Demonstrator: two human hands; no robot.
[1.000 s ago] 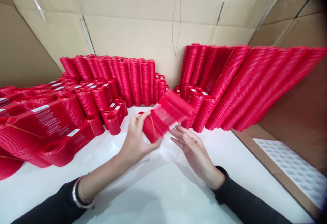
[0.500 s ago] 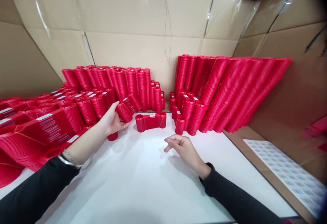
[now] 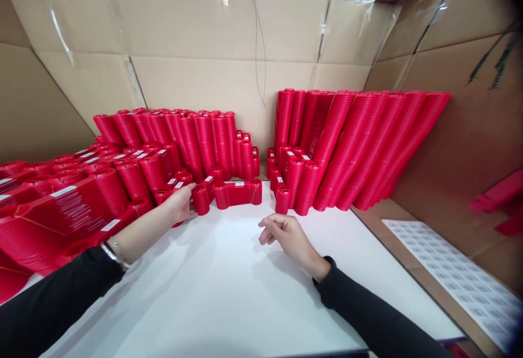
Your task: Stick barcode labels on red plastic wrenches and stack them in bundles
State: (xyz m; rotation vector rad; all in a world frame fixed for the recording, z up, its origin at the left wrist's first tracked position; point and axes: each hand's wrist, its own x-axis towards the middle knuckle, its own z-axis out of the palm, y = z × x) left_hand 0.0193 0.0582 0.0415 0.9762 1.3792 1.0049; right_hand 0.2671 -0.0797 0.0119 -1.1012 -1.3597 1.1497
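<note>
My left hand (image 3: 180, 205) is closed on the left end of a short red plastic stack (image 3: 202, 200) with rounded, ribbed ends; its fingertips are partly hidden. The stack stands upright on the white table. Just right of it, a similar red piece (image 3: 239, 194) with two round ends, a flat middle and a white label rests by itself. My right hand (image 3: 288, 234) hovers above the table in front of that piece, empty, its fingers loosely curled and slightly apart.
Tall ribbed red stacks (image 3: 355, 151) lean along the right back. More red stacks (image 3: 134, 175) crowd the left side. Cardboard walls (image 3: 196, 69) enclose the white table (image 3: 212, 287). A printed sheet (image 3: 445, 271) lies along the right edge.
My left hand has lowered the tilted red stack, which now stands upright on the table beside the single piece. My right hand stays nearly in place. The view has shifted slightly.
</note>
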